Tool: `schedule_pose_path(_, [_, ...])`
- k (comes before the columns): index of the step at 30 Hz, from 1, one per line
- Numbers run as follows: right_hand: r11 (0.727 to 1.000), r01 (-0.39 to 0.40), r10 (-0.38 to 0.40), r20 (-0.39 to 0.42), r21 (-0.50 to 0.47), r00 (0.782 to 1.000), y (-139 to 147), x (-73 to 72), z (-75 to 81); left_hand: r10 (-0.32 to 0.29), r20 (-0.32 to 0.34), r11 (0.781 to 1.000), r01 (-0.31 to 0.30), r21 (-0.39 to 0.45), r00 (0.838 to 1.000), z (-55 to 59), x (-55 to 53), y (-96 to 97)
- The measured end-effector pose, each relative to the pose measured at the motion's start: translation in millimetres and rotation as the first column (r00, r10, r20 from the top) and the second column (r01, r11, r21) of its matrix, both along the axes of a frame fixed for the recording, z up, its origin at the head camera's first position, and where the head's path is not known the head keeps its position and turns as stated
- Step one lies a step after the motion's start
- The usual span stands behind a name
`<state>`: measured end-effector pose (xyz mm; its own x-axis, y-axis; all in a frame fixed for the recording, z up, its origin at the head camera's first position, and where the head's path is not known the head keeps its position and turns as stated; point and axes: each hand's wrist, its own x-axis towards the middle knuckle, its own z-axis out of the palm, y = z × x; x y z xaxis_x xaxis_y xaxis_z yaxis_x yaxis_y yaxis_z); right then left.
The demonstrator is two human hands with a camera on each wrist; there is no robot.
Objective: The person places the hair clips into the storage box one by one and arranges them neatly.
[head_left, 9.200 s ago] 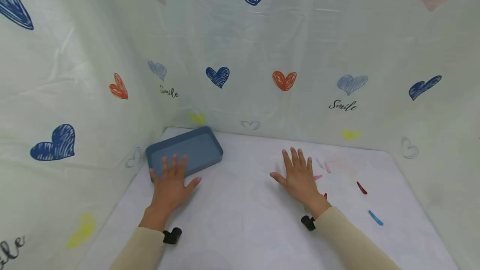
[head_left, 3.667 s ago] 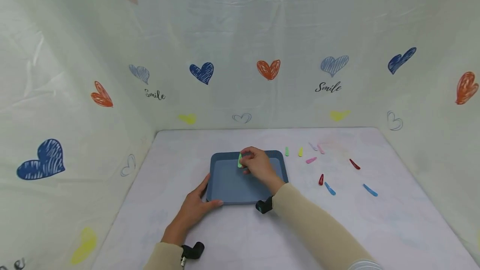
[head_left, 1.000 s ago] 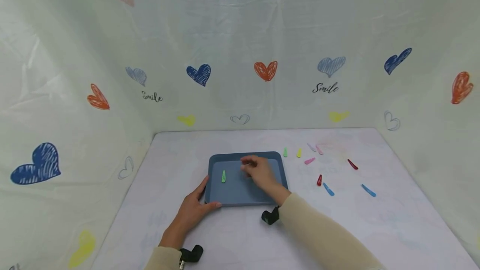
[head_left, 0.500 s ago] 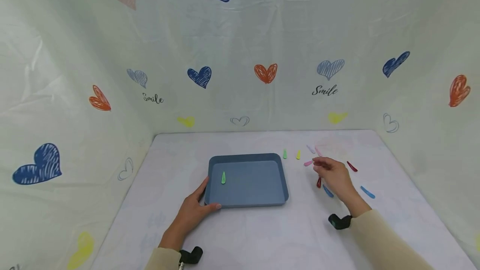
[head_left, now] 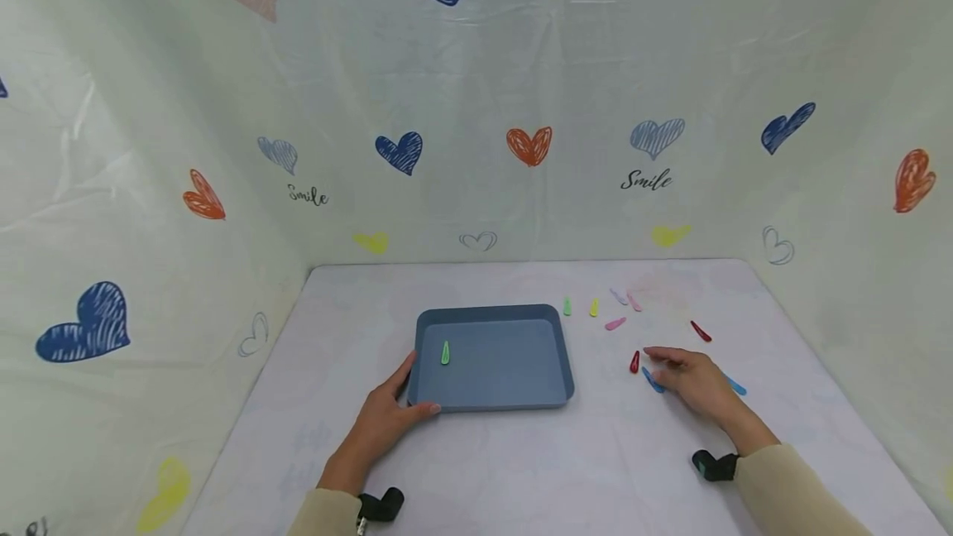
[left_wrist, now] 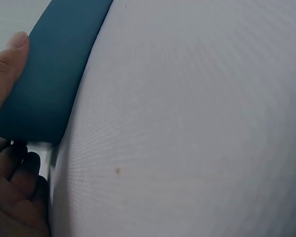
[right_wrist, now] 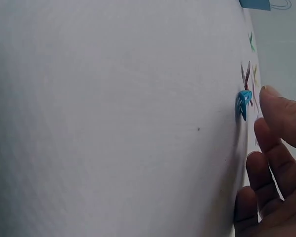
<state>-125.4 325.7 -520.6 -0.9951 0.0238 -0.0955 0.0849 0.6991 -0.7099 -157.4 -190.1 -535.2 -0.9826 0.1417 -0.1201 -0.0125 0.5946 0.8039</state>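
Note:
A blue-grey tray (head_left: pixel 491 364) stands on the white table, with one green hair clip (head_left: pixel 445 353) lying inside at its left. My left hand (head_left: pixel 380 427) holds the tray's near left corner, thumb on the front wall and fingers along the left side; the left wrist view shows the thumb (left_wrist: pixel 12 57) against the wall. Right of the tray, my right hand (head_left: pixel 692 383) hovers low beside a blue hair clip (head_left: pixel 652 380). In the right wrist view, a gap separates thumb and fingers, and the blue clip (right_wrist: pixel 243 101) lies just beyond them. A red clip (head_left: pixel 634 362) is close by.
Farther back lie a light green clip (head_left: pixel 567 306), a yellow clip (head_left: pixel 594 308), a magenta clip (head_left: pixel 615 324), a pink clip (head_left: pixel 634 301) and a lilac clip (head_left: pixel 618 297). A dark red clip (head_left: pixel 701 331) and a second blue clip (head_left: pixel 735 385) lie further right. A heart-patterned curtain (head_left: pixel 476 189) surrounds the table.
A green hair clip was put down in the tray, which had earlier been brought to the middle. My right hand then moved right from the tray to the blue clip. My left hand stays put.

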Motion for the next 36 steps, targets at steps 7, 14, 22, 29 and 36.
schedule_pose_path(7, [0.996,-0.052,0.057,-0.057,0.076,0.997,-0.6,-4.7,-8.0,0.005,0.002,1.000,-0.005,0.008,1.000,1.0,0.5,-1.0])
schedule_pose_path(14, [0.996,-0.019,0.027,-0.095,0.090,0.995,-1.1,-8.0,-9.5,0.011,0.001,1.000,-0.011,-0.004,1.000,1.3,-0.5,-1.6])
schedule_pose_path(22, [0.986,0.069,-0.048,-0.137,0.153,0.989,-3.4,-8.0,-5.7,0.007,-0.004,1.000,-0.007,0.011,1.000,0.9,-0.8,-1.3])
schedule_pose_path(29, [0.985,0.116,-0.099,-0.132,0.129,0.986,-2.5,-6.7,-4.2,0.006,-0.004,1.000,-0.006,0.007,1.000,-0.2,0.2,0.1])
schedule_pose_path(36, [0.984,0.166,-0.170,-0.081,-0.060,0.982,-6.7,-6.0,0.0,0.003,-0.008,1.000,-0.003,0.001,1.000,0.7,1.0,1.5])
